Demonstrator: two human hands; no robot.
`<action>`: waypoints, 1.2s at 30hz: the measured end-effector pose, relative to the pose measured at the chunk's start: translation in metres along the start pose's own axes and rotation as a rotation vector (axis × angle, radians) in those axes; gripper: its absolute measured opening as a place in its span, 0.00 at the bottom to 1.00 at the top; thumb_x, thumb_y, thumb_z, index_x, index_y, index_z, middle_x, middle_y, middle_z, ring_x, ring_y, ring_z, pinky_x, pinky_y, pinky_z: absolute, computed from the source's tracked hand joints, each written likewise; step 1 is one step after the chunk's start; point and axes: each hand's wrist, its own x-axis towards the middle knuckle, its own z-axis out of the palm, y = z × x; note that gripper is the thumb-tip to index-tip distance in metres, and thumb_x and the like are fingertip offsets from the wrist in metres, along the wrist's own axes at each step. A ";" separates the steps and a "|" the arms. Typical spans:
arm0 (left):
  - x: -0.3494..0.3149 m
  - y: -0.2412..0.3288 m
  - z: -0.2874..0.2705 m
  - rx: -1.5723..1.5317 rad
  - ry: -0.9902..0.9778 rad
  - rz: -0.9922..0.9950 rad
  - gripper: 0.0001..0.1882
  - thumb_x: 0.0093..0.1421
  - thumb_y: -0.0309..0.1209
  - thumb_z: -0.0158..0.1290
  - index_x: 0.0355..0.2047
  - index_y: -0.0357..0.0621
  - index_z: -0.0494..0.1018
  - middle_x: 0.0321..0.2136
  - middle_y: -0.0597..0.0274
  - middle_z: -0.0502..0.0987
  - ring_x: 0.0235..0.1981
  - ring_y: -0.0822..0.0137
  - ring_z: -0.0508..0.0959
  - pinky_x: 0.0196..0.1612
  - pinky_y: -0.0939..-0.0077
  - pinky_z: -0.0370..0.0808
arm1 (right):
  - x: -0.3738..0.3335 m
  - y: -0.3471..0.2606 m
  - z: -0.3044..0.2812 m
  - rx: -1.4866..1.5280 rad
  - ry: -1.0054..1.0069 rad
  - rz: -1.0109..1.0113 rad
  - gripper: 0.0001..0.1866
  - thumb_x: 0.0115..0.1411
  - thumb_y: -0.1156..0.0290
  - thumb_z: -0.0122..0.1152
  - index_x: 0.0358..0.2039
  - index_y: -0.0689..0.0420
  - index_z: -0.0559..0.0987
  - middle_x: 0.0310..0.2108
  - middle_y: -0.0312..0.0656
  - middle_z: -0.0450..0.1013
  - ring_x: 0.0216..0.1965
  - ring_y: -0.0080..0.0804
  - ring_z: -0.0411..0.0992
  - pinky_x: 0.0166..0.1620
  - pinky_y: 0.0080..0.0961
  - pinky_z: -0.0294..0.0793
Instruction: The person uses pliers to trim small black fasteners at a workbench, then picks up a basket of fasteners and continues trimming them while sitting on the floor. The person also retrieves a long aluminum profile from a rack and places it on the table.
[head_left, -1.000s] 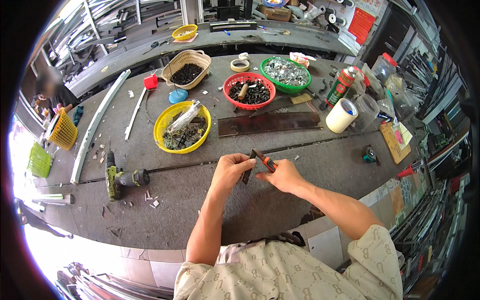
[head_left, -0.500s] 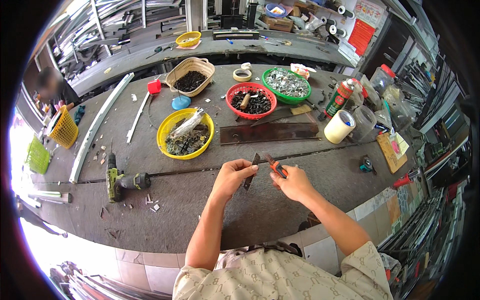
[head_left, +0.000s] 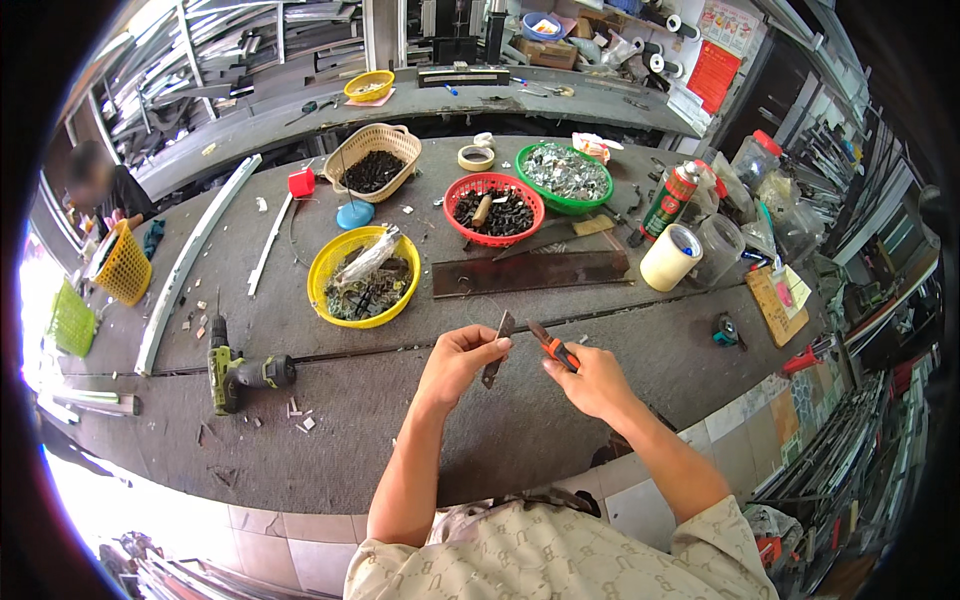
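Note:
My left hand [head_left: 458, 370] is closed on a narrow dark metal strip [head_left: 491, 374], pinched between thumb and fingers and held tilted above the table. Just to its right, my right hand [head_left: 597, 384] is wrapped round a hand tool with an orange-and-black handle [head_left: 562, 353]. The tool's brownish tip points up and left toward the strip, with a small gap between them. Whether it is a pair of pliers or another tool cannot be made out. Beyond my hands lies a long dark brown plate [head_left: 530, 274].
A yellow basket [head_left: 318, 300] of scraps, a red basket [head_left: 468, 238] of black parts and a green basket [head_left: 575, 205] of metal pieces stand beyond. A cordless drill [head_left: 235, 372] is at left. A tape roll [head_left: 668, 262] and spray can [head_left: 668, 205] stand right. Another person [head_left: 125, 195] sits far left.
The head view has shifted slightly. The metal strip has turned a little in my left hand, and the tool in my right hand now slants more toward the table. Both grips are kept.

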 end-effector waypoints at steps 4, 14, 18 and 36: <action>-0.001 0.001 0.000 0.007 0.014 -0.002 0.11 0.65 0.34 0.67 0.37 0.38 0.83 0.31 0.67 0.83 0.34 0.77 0.78 0.42 0.80 0.73 | 0.000 0.004 0.002 0.007 0.029 -0.067 0.21 0.69 0.49 0.64 0.40 0.56 0.85 0.23 0.50 0.79 0.30 0.54 0.80 0.36 0.47 0.75; -0.006 0.007 0.003 0.007 0.012 -0.022 0.11 0.65 0.34 0.67 0.37 0.38 0.83 0.30 0.68 0.82 0.32 0.78 0.77 0.39 0.80 0.72 | -0.004 -0.002 0.000 -0.009 0.006 -0.075 0.21 0.68 0.48 0.65 0.39 0.57 0.85 0.22 0.49 0.78 0.28 0.55 0.80 0.35 0.48 0.75; -0.005 0.011 0.004 0.025 -0.003 0.012 0.10 0.65 0.33 0.66 0.36 0.38 0.83 0.28 0.68 0.81 0.29 0.79 0.75 0.34 0.79 0.69 | -0.001 -0.001 0.003 0.011 -0.030 -0.060 0.21 0.69 0.50 0.65 0.37 0.59 0.84 0.21 0.49 0.77 0.26 0.52 0.79 0.34 0.46 0.74; -0.005 0.010 0.007 0.137 0.045 0.008 0.11 0.64 0.34 0.66 0.34 0.37 0.82 0.23 0.75 0.75 0.24 0.83 0.67 0.27 0.81 0.61 | 0.016 0.004 0.015 0.185 -0.144 0.014 0.21 0.68 0.55 0.66 0.31 0.63 0.81 0.18 0.45 0.73 0.21 0.38 0.70 0.31 0.41 0.69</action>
